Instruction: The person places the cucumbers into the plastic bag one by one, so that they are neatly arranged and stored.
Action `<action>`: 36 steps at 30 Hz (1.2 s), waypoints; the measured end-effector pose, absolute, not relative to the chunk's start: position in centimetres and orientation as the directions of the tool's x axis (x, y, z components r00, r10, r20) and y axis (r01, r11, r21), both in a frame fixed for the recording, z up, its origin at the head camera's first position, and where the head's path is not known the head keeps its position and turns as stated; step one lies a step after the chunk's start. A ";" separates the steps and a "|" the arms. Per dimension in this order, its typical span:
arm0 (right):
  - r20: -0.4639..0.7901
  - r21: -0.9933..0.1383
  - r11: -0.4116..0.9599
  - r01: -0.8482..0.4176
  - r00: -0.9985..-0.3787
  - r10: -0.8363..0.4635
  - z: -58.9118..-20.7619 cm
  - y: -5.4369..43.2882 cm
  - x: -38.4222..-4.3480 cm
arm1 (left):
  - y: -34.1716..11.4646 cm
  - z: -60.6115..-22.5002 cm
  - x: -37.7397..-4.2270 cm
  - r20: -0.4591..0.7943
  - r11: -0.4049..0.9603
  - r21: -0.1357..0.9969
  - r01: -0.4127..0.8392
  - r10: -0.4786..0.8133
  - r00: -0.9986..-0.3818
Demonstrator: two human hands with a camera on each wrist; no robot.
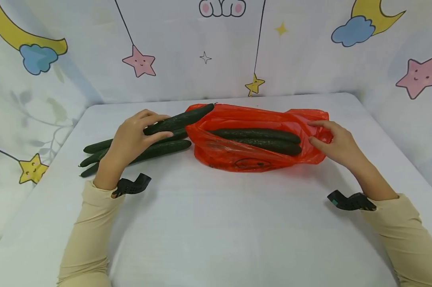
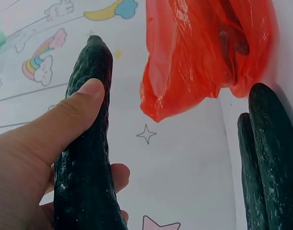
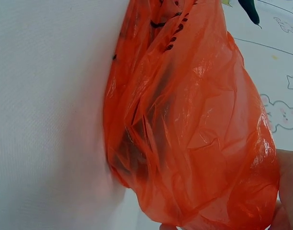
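My left hand (image 1: pixel 131 133) grips one dark green cucumber (image 1: pixel 180 119) near its left end, thumb on one side and fingers on the other. Its far end reaches over the left edge of a red plastic bag (image 1: pixel 219 153). Inside the open bag lie two cucumbers (image 1: pixel 262 139) side by side. At the bag's right end my right hand (image 1: pixel 336 141) pinches the plastic rim. The left wrist view shows the held cucumber (image 2: pixel 84 158) raised beside the bag (image 2: pixel 180 62). In the right wrist view the bag (image 3: pixel 199 143) hides most of my fingers.
Several more cucumbers (image 1: pixel 158 150) lie on the white table (image 1: pixel 216 223), behind and under my left hand. A white cloth wall (image 1: pixel 180 36) with printed stars and moons rises at the table's back edge. Black wrist devices (image 1: pixel 133 185) sit on both forearms.
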State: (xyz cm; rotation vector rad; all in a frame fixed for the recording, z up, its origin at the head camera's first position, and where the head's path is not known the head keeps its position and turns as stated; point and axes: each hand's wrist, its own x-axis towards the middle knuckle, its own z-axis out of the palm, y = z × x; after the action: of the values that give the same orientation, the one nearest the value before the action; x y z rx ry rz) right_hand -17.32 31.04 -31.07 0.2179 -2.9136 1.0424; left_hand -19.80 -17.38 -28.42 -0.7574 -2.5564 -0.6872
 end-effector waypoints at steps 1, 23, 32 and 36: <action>0.085 -0.626 0.766 -0.146 -0.989 -0.119 -31.0 31.0 -17.3 | -17.2 -28.5 -19.8 0.485 0.732 0.341 0.589 0.400 -0.778; 0.095 -0.626 0.767 -0.146 -0.989 -0.110 -30.1 31.1 -17.1 | -11.3 -27.5 -21.5 0.480 0.626 0.299 0.720 0.554 -0.680; 0.093 -0.638 0.757 -0.141 -0.990 -0.105 -30.3 31.2 -17.0 | -9.0 -27.6 -21.7 0.431 0.598 0.260 0.758 0.631 -0.645; 0.099 -0.636 0.758 -0.144 -0.990 -0.105 -30.5 31.2 -16.9 | -7.8 -27.7 -21.8 0.422 0.566 0.249 0.786 0.667 -0.614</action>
State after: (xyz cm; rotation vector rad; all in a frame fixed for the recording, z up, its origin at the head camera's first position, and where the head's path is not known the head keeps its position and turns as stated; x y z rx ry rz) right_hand -16.88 31.20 -30.46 0.2052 -2.8924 1.0526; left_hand -21.81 -7.81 -27.72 -1.1998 -2.5214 -0.6059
